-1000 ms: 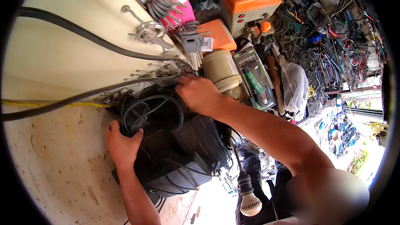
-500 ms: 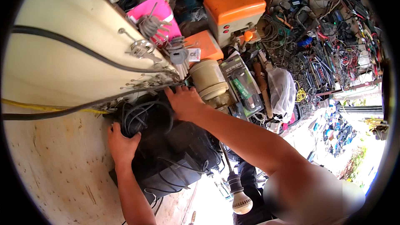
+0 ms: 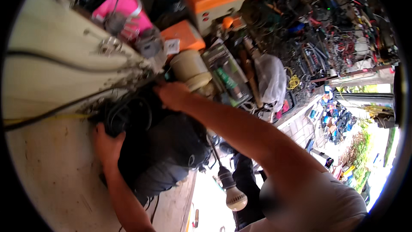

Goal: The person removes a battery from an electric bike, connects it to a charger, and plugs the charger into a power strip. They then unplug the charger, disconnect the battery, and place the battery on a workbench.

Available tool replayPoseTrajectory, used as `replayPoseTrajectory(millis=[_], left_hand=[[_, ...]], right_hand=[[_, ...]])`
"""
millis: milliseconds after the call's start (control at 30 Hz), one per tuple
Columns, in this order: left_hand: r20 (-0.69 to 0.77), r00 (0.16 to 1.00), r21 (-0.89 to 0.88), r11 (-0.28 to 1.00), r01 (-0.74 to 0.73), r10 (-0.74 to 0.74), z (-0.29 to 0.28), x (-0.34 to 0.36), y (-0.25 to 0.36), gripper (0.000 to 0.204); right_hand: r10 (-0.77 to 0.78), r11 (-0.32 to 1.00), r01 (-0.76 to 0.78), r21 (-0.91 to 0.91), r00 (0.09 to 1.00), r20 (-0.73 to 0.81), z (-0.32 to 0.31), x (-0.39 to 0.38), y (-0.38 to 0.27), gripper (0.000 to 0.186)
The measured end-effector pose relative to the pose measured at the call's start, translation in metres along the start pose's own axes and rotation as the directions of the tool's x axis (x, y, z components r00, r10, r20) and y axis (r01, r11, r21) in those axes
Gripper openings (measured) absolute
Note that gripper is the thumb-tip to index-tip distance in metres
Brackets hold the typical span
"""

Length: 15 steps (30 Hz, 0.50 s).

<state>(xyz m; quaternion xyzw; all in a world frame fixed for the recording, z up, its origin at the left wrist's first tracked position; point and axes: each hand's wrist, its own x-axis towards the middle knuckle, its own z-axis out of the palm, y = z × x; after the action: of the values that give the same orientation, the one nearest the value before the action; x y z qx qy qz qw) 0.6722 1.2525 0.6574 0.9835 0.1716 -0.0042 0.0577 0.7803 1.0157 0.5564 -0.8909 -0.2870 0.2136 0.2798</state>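
Note:
A bulky black thing [image 3: 169, 141], its kind unclear, lies on the pale surface with a coil of dark cable [image 3: 128, 114] on top. My left hand [image 3: 108, 144] grips its left side beside the coil, thumb and fingers closing round the edge. At its far right edge, my right hand [image 3: 174, 96] has curled fingers against it. Those fingertips are partly hidden and blurred. A cream round tub [image 3: 191, 68] stands just beyond my right hand.
Keys hang by a pink box [image 3: 122, 8]. An orange-topped machine [image 3: 214, 0] and packaged tool [image 3: 227, 77] lie beyond. A light bulb [image 3: 236, 198] hangs near my right arm. Many tools and wires [image 3: 317, 51] crowd the right. Thick cables [image 3: 64, 62] cross the left.
The whole view has shifted, so most things sit further left and a little higher. My right hand's fingers, spread before, are now curled in. My left hand stays at the same side.

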Motion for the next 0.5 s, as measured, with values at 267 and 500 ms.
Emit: replayPoseTrajectory(millis=[267,500], left_hand=[[0.010,1.000,0.009,1.000,0.015,-0.015,-0.002,0.002,-0.005,0.058],[0.114,0.991,0.029,0.998,0.064,-0.067,0.007,0.017,0.014,0.070]], right_hand=[[-0.054,0.966,0.162,0.203,0.890,-0.454,-0.021,-0.078,-0.015,0.038],[-0.039,0.844,0.021,0.536,0.999,0.022,-0.018,-0.182,-0.028,0.072]])
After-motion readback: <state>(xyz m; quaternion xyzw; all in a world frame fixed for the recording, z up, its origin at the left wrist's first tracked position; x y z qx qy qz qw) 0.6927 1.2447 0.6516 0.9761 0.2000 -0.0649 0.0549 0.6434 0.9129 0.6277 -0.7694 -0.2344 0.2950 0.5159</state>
